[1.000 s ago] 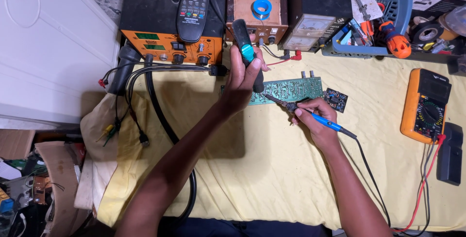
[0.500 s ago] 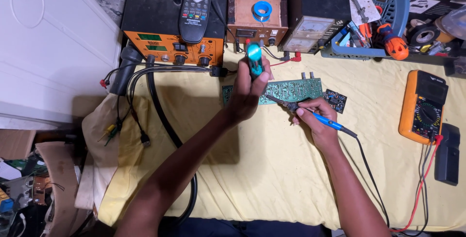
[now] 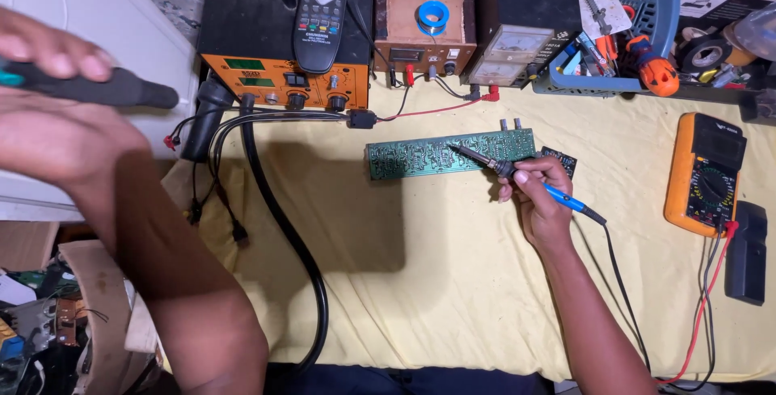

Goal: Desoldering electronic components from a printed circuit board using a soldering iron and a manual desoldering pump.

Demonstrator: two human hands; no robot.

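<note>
My left hand [image 3: 44, 120] is raised close to the camera at the far left, closed around a black tool with a teal band [image 3: 113, 88]. My right hand [image 3: 537, 197] rests on the yellow cloth and holds a blue-handled soldering iron [image 3: 517, 175] like a pen. The iron's tip touches the long green circuit board [image 3: 420, 156] lying flat in front of the orange station. A small dark circuit board [image 3: 562, 158] lies just right of the green one, partly behind my right hand.
An orange-fronted black station [image 3: 283, 88] with a remote control [image 3: 319, 11] on top, a wooden box [image 3: 420, 39] and a meter unit [image 3: 505, 47] line the back. A blue basket of tools [image 3: 622, 71], an orange multimeter [image 3: 703, 177] and thick black hoses [image 3: 283, 225] surround the work area.
My left hand has lifted off the green board and swung up and to the left with the black tool, close to the camera. The right hand and iron have stayed put.
</note>
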